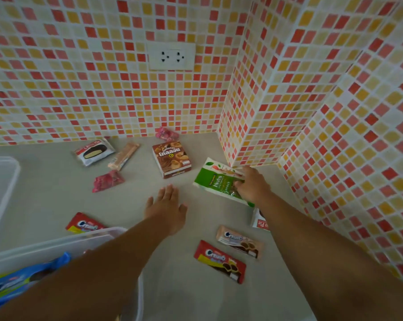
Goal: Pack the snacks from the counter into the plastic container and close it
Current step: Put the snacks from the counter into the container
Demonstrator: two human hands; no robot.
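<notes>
Far left: clear plastic lid (1, 181) lay flat on the grey table (45, 195). Lower left: plastic container (57, 245), open, held a blue Cream-O pack (13, 282); a red Cream-O pack (84, 224) lay just behind its rim. Back row near the tiled wall: white choco pie pack (94, 151), tan wafer stick (124, 156), pink candy packet (107, 181), a second pink packet (167, 133), brown biscuit box (172, 159). Centre: left hand (165, 208) was palm down over the table, fingers (169, 193) straight, slightly spread, holding nothing. Below centre right: red Cream-O pack (220, 261) and beige Cream-O pack (239, 242), side by side. Right: right hand (251, 185) gripped the green nuts bag (215, 181), fingers (238, 181) curled onto it, beside the tiled corner. A white pie pack (258, 220) lay partly hidden under the right forearm.
</notes>
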